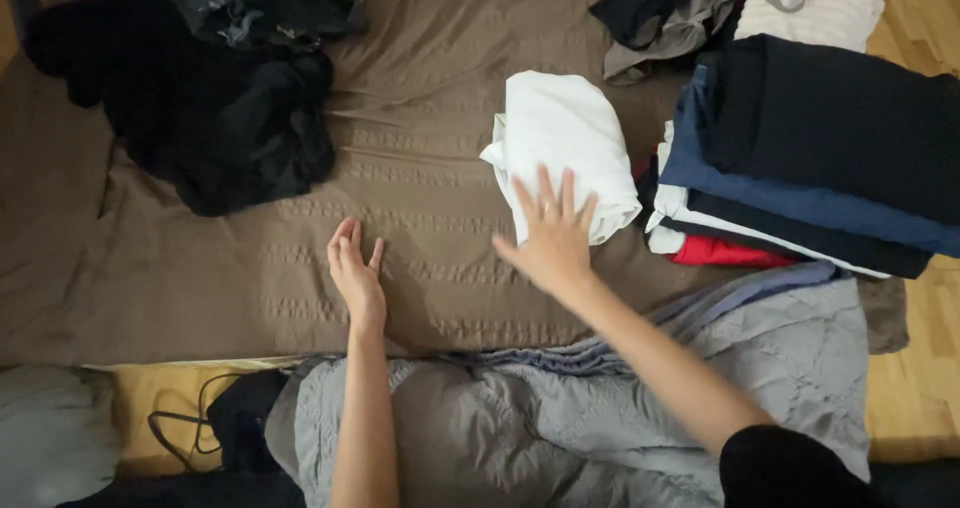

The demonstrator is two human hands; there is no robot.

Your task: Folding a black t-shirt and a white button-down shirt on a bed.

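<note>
Right hand (553, 240) flat, fingers spread on soft, light folded white garment (560, 148) just ahead; probably best slid or lifted by near edge; left hand (356, 276) open, empty on brown sheet (420, 118).

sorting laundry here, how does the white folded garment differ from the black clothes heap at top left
The white folded garment is a neat, compact bundle; the black clothes heap is crumpled and sprawling. The right hand rests on the white one; no hand touches the black heap, and the left hand lies apart. Both lie on the brown bedspread.
</note>
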